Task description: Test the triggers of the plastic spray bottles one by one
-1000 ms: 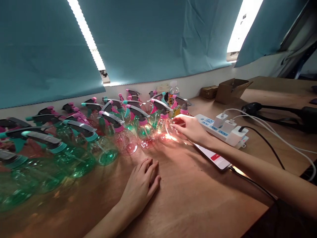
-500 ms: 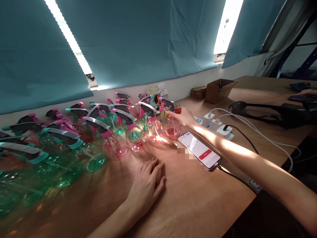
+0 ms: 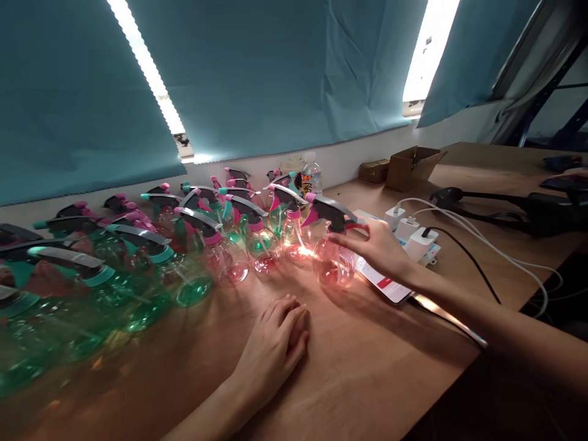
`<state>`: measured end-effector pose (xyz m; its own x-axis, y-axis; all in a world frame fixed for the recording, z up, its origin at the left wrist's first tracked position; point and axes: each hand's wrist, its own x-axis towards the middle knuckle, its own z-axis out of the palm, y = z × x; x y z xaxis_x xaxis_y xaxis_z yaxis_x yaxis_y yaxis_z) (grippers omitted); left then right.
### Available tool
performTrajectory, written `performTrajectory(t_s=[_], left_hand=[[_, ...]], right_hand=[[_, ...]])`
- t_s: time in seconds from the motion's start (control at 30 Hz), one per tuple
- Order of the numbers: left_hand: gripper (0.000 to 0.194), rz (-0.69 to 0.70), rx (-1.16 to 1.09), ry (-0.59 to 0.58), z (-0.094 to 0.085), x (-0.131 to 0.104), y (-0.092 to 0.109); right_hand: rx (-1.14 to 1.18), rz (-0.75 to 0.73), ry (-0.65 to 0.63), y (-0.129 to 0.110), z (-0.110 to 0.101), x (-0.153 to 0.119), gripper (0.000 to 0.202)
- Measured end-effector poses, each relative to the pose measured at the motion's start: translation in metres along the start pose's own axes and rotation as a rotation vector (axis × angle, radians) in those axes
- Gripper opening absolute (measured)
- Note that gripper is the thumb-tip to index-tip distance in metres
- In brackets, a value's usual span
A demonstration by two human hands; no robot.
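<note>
My right hand grips a pink spray bottle around its neck, just under the black and pink trigger head. The bottle is upright, close to the tabletop; whether it touches cannot be made out. Resting on the wood, palm down with loosely bent fingers, is my left hand, holding nothing. To the left of the held bottle stand several spray bottles in rows, among them a clear pink one and a green one. Partly under my right hand lies a phone with a lit screen.
White chargers with cables sit in a power strip at the right. Farther back are an open cardboard box, a clear plastic bottle and a black strapped object. Blue blinds hang behind the wooden table.
My right hand has brought the pink spray bottle out of the row, toward me and beside the phone, which it now partly covers. My left hand stays put. The view has shifted slightly.
</note>
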<state>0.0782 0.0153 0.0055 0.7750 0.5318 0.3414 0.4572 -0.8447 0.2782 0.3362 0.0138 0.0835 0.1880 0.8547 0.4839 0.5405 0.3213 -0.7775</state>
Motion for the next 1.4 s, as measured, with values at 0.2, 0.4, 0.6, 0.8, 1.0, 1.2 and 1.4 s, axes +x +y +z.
performTrajectory(t_s=[0.2,0.4,0.6,0.8,1.0,1.2,1.4], left_hand=[[0.026,-0.069,0.066,0.056,-0.014,-0.025,-0.02],[0.023,-0.122,0.11,0.107,-0.029,-0.047,-0.038],[0.023,-0.124,0.149,0.108,-0.033,-0.053,-0.04],[0.023,-0.116,0.153,0.111,-0.031,-0.052,-0.039],[0.024,-0.128,0.174,0.093,-0.031,-0.052,-0.038],[0.024,-0.13,0.17,0.074,-0.032,-0.053,-0.036],[0.024,-0.154,0.155,0.069,-0.03,-0.054,-0.037]], right_hand=[[0.064,-0.086,-0.175,-0.025,0.038,-0.019,0.018],[0.156,-0.109,-0.247,-0.036,0.069,-0.026,0.021],[0.137,-0.082,-0.318,-0.046,0.072,-0.028,0.033],[0.147,-0.069,-0.398,-0.042,0.073,-0.017,0.05],[0.201,-0.093,-0.433,-0.048,0.087,-0.005,0.066],[0.235,-0.185,-0.448,-0.052,0.103,0.0,0.014],[0.235,-0.195,-0.436,-0.045,0.115,0.0,0.015]])
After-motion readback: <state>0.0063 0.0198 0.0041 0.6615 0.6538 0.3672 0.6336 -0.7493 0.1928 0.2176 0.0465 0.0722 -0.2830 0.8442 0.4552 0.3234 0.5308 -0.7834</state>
